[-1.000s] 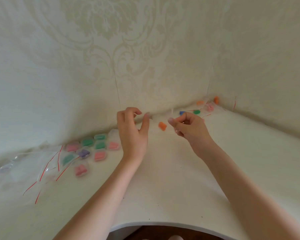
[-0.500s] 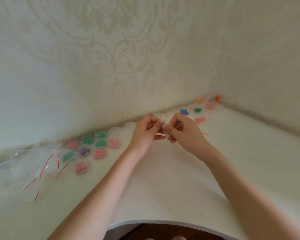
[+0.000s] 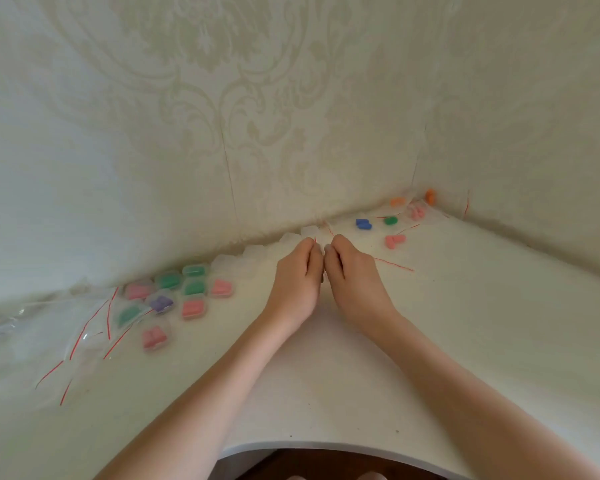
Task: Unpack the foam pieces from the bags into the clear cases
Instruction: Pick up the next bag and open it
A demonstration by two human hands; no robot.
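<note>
Fingertips of both hands are meeting over a small clear bag with a red strip [image 3: 321, 237], near the back wall. Left hand [image 3: 297, 275] and right hand [image 3: 352, 275] are lying knuckle to knuckle, fingers curled, pinching it between them. Empty clear cases [image 3: 257, 252] are lining the wall just left of them. Filled cases [image 3: 184, 292] holding pink, green and purple foam are sitting further left, beside emptied bags [image 3: 49, 337]. Bagged foam pieces [image 3: 392, 221] are waiting toward the right corner on the white table [image 3: 465, 323].
</note>
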